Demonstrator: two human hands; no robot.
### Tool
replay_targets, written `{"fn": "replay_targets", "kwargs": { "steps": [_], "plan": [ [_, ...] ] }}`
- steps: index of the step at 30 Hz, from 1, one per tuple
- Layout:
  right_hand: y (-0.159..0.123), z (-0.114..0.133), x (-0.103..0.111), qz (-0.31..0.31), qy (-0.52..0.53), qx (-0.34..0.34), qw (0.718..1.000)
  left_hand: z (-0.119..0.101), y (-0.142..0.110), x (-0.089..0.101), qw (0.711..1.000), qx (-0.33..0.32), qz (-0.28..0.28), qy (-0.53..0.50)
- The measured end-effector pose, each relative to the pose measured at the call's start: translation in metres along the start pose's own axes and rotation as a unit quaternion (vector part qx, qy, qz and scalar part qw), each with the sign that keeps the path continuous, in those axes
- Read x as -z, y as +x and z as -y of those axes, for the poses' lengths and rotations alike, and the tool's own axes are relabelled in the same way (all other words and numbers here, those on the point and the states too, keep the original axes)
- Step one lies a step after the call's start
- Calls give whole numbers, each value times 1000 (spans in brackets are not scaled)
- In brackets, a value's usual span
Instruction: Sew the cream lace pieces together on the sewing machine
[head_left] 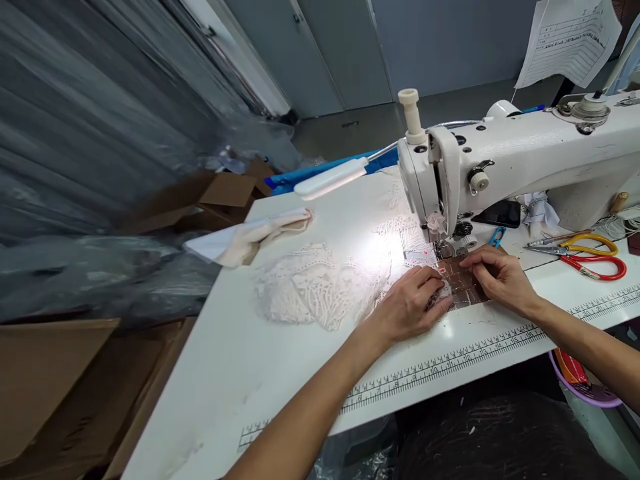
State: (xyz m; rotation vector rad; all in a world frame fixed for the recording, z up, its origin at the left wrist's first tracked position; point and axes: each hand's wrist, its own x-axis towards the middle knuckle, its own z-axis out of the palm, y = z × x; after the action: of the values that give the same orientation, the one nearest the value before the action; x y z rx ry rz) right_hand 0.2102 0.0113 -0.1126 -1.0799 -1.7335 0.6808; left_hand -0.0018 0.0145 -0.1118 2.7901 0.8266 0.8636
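Head camera view, facing forward and down: a broad, smooth white bench (200, 380) fills the middle and runs off to the lower left. Across its right side stands a white metal sewing machine (530, 147), its head overhanging the spot where both hands meet, which seems to be why they work so close together. A white ruler strip with black numbers (460, 360) lies along the near edge, likely there for quick measuring.

White, openwork lace fabric (320, 287) spreads loosely in folds from the left of the bench to beneath the machine head; lying slack, it probably drags little. Beyond it, a folded cream-and-white cloth (250, 237) rests apart, near the far left edge. A slim white lamp head (333, 178) on a bendy metal stem points its glare at the lace, presumably to show fine detail.

The left hand (410, 300) lies palm down with fingers gently curved over the lace's right end, as if steadying it; whether it pinches or merely presses, I cannot tell. The right hand (503, 277) has thumb and forefinger drawn close together above a brown, patterned flat patch (465, 293) under the machine head; whether they grip anything is unclear.

Smaller still, yellow-and-red-handled scissors (600, 267) lie right of that hand, seemingly within easy reach, and a small blue plastic item (497, 237) sits just behind it.
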Motion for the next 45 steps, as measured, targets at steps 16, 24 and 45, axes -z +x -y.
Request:
{"fn": "replay_targets", "kwargs": {
  "steps": [16, 24, 45],
  "plan": [
    [20, 3, 3, 251, -89, 36, 963, 2, -1, 11, 982, 111, 13, -152],
    [47, 21, -7, 361, -156, -97, 914, 9, 1, 19, 820, 414, 51, -392],
    [36, 11, -13, 282, -156, -72, 944, 19, 1, 11, 791, 423, -101, -429]
  ]
}}
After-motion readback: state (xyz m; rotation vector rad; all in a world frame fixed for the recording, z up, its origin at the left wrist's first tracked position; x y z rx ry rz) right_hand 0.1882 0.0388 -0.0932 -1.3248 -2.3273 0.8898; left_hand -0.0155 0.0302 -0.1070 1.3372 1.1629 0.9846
